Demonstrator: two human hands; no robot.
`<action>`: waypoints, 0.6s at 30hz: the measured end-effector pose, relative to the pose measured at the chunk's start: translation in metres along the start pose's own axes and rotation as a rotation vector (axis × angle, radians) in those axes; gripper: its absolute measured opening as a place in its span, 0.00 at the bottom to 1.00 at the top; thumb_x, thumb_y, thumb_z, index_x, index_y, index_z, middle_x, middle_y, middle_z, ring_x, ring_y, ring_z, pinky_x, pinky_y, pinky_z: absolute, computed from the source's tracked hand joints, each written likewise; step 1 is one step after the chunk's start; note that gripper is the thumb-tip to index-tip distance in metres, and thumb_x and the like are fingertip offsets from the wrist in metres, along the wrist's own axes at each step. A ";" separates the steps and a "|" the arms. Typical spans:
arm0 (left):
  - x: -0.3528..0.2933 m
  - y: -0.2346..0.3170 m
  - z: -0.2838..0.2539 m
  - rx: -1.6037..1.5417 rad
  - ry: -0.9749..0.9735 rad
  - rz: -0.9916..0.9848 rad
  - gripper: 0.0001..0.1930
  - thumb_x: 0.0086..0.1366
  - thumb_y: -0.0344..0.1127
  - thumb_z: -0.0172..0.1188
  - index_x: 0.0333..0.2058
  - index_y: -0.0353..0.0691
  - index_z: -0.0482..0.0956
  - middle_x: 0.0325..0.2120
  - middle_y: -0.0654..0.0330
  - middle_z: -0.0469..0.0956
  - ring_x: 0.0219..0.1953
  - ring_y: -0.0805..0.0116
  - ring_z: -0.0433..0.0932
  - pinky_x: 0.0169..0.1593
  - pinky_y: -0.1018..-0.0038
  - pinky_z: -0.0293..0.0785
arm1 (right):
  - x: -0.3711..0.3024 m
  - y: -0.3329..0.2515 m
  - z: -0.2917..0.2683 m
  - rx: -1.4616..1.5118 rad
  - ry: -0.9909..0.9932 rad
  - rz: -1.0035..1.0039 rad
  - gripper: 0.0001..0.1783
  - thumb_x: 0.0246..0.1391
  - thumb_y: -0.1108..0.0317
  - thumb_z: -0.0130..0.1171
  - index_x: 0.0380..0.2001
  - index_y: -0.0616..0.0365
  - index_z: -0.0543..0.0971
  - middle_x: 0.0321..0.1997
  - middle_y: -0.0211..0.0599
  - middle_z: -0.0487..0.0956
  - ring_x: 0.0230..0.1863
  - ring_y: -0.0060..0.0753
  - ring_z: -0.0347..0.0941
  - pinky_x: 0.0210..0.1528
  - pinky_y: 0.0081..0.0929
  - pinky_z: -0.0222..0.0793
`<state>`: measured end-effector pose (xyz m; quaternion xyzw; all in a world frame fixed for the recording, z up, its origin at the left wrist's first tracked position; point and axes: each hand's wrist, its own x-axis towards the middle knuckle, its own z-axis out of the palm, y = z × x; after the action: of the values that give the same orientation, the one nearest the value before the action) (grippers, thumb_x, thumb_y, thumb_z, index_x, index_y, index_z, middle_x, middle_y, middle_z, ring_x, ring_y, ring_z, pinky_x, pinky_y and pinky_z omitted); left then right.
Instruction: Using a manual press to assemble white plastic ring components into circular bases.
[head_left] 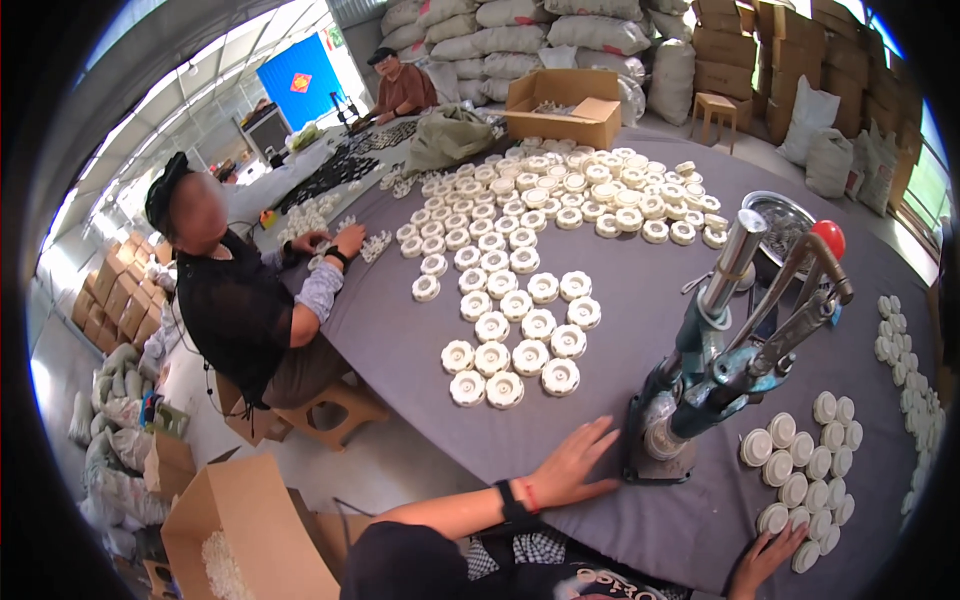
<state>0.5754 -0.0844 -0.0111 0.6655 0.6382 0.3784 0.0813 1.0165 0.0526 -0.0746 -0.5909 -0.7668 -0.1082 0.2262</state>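
My left hand (575, 466) rests on the grey cloth of the table (620, 520), its fingers stretched out beside the base of a teal hand press (680, 400). Nothing is in it. The press stands upright, with a lever and a red ball knob (828, 238) at its top. My right hand (768, 560) lies by a cluster of white round caps (793, 489), fingers extended and touching the nearest ones; no cap is visibly gripped. Across the table, white scalloped wheel-like parts (502, 388) lie in loose rows that lead back to a large heap (560, 185).
A metal bowl (775, 212) sits behind the press. More white parts (905, 380) line the right edge. An open carton (565, 105) stands on the far table. At left a seated co-worker (235, 290) handles small parts; another person (402, 88) sits farther back. A carton (250, 520) stands lower left.
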 end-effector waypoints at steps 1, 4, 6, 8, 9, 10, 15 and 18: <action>-0.014 -0.010 -0.010 0.038 -0.084 0.021 0.44 0.55 0.49 0.67 0.64 0.33 0.57 0.64 0.41 0.55 0.67 0.46 0.56 0.68 0.55 0.53 | 0.001 0.001 0.000 0.004 -0.002 -0.014 0.25 0.66 0.64 0.43 0.62 0.67 0.62 0.72 0.59 0.50 0.73 0.59 0.43 0.71 0.50 0.41; -0.047 -0.025 -0.049 0.075 -0.366 0.102 0.45 0.56 0.55 0.65 0.65 0.37 0.57 0.66 0.45 0.54 0.69 0.50 0.53 0.69 0.53 0.50 | 0.019 -0.039 -0.041 0.046 -0.114 0.040 0.31 0.62 0.56 0.51 0.59 0.71 0.65 0.66 0.72 0.56 0.68 0.71 0.49 0.68 0.58 0.46; -0.051 -0.028 -0.063 0.125 -0.486 0.150 0.45 0.56 0.57 0.64 0.65 0.39 0.57 0.66 0.46 0.54 0.69 0.51 0.52 0.69 0.53 0.48 | 0.023 -0.044 -0.047 0.055 -0.110 0.047 0.30 0.62 0.57 0.50 0.59 0.71 0.65 0.65 0.72 0.57 0.67 0.71 0.50 0.68 0.58 0.46; -0.052 -0.026 -0.067 0.175 -0.608 0.188 0.45 0.55 0.58 0.63 0.66 0.40 0.57 0.67 0.47 0.53 0.70 0.53 0.50 0.70 0.53 0.46 | 0.025 -0.050 -0.053 0.066 -0.114 0.049 0.30 0.62 0.57 0.50 0.59 0.71 0.65 0.65 0.72 0.58 0.67 0.71 0.51 0.68 0.58 0.47; -0.053 -0.025 -0.066 0.231 -0.655 0.175 0.45 0.55 0.58 0.63 0.66 0.42 0.57 0.67 0.48 0.53 0.70 0.54 0.50 0.70 0.53 0.45 | 0.026 -0.053 -0.056 0.067 -0.137 0.044 0.29 0.62 0.58 0.50 0.59 0.71 0.65 0.65 0.72 0.58 0.67 0.71 0.51 0.68 0.59 0.47; -0.051 -0.023 -0.065 0.287 -0.699 0.166 0.46 0.54 0.59 0.63 0.66 0.44 0.57 0.67 0.50 0.53 0.71 0.55 0.49 0.70 0.53 0.44 | 0.029 -0.054 -0.059 0.067 -0.156 0.041 0.29 0.62 0.58 0.49 0.59 0.71 0.65 0.65 0.72 0.58 0.67 0.71 0.51 0.67 0.59 0.46; -0.049 -0.021 -0.064 0.256 -0.684 0.139 0.46 0.52 0.58 0.64 0.66 0.46 0.57 0.67 0.50 0.53 0.70 0.55 0.50 0.70 0.53 0.45 | 0.036 -0.055 -0.063 0.091 -0.179 0.038 0.29 0.62 0.59 0.50 0.59 0.70 0.65 0.66 0.71 0.57 0.67 0.70 0.50 0.68 0.59 0.46; -0.050 -0.027 -0.062 0.246 -0.671 0.150 0.46 0.52 0.58 0.64 0.66 0.45 0.58 0.67 0.50 0.54 0.70 0.55 0.51 0.70 0.52 0.45 | 0.034 -0.052 -0.059 0.096 -0.184 0.051 0.29 0.61 0.59 0.50 0.59 0.70 0.65 0.66 0.71 0.56 0.68 0.70 0.49 0.68 0.59 0.45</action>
<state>0.5219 -0.1486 -0.0036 0.8024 0.5661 0.0641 0.1776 0.9731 0.0422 -0.0020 -0.6062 -0.7733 -0.0109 0.1855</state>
